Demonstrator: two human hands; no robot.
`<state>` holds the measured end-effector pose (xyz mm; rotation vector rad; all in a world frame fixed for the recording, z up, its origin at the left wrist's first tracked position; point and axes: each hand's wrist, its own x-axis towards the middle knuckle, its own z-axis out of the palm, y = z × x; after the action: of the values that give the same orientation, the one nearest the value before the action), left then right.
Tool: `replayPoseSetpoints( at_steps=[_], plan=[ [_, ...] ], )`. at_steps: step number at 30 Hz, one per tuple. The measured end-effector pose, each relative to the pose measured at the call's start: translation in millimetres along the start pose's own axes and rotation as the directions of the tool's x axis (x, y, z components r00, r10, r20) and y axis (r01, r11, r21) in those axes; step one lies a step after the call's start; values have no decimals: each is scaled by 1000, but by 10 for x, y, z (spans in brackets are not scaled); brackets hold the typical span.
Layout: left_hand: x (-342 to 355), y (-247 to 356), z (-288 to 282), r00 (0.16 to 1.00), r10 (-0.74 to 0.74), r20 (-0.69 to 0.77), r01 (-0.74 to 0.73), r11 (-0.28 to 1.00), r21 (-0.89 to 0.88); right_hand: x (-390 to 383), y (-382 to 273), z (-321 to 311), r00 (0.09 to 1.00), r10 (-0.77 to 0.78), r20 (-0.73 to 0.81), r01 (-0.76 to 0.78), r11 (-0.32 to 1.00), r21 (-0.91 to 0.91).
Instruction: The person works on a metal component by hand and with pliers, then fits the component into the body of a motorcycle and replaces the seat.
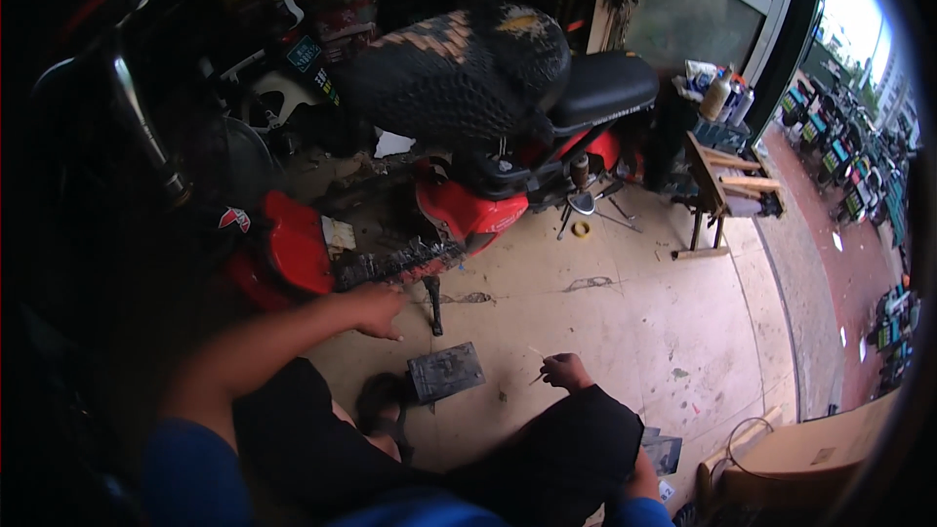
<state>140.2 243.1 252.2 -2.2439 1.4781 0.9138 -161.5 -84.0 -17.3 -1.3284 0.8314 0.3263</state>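
Note:
My left hand (379, 310) reaches to the lower side of a red scooter (478, 218), at the dirty dark edge of its footboard (400, 263). One digit points down, apart from the rest; the other fingers are partly hidden against the scooter, and nothing shows in the hand. Over my right knee, my right hand (566, 371) is closed in a pinch on a thin pale stick (536, 378). Below the scooter's kickstand (434, 307) a dark flat box-shaped block (446, 372) lies on the floor by my foot.
A black seat (605, 88) and a dark patterned cover (439, 73) top the scooter. Behind it lies a yellow tape roll (582, 229). A wooden stool frame (732, 181) stands near bottles (717, 96) at the right. A cardboard box (820, 444) sits at the lower right.

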Motion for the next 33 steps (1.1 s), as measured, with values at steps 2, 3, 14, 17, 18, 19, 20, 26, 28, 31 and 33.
replayPoseSetpoints(
  at_steps=[2, 3, 14, 17, 18, 19, 20, 26, 28, 31, 33],
  plan=[
    [258, -27, -168, 990, 136, -41, -135, 990, 30, -606, -449, -403, 995, 19, 99, -20, 1000, 2],
    [416, -122, -64, 991, 135, 20, -135, 991, -4, -892, -661, -573, 989, -30, 142, 59, 979, -198],
    [1199, 267, -438, 906, 371, -205, -379, 926, 1, -3078, -2963, -2195, 363, -452, -815, 506, 830, -236],
    [1216, 638, -404, 914, 367, -172, -367, 930, 30, -2592, -3154, -1598, 370, -626, -686, 278, 780, -561],
    [1279, 855, -470, 895, 440, -78, -429, 895, 121, -2511, -3009, -1624, 301, -747, -593, 144, 650, -746],
    [1280, 819, -497, 893, 450, 21, -445, 874, 193, -2330, -2943, -1346, 383, -764, -519, 32, 572, -819],
    [1259, 799, -505, 906, 419, 59, -422, 884, 203, -2181, -2861, -1081, 458, -773, -440, -72, 461, -884],
    [1074, 243, -371, 946, 320, -55, -318, 947, 45, -1549, -2423, -205, 997, 71, 32, 10, 296, -955],
    [1183, 2, -297, 931, 342, -125, -330, 938, 110, -1387, -2314, -467, 973, 207, -104, -194, 483, -854],
    [1375, -598, -100, 954, 282, -104, -279, 959, 39, -1215, -2305, -748, 939, -332, -89, 59, 410, -910],
    [1088, -134, -284, 985, 171, -21, -172, 969, -177, -1344, -1894, -1151, 867, -453, -207, 4, 421, -907]
  ],
)
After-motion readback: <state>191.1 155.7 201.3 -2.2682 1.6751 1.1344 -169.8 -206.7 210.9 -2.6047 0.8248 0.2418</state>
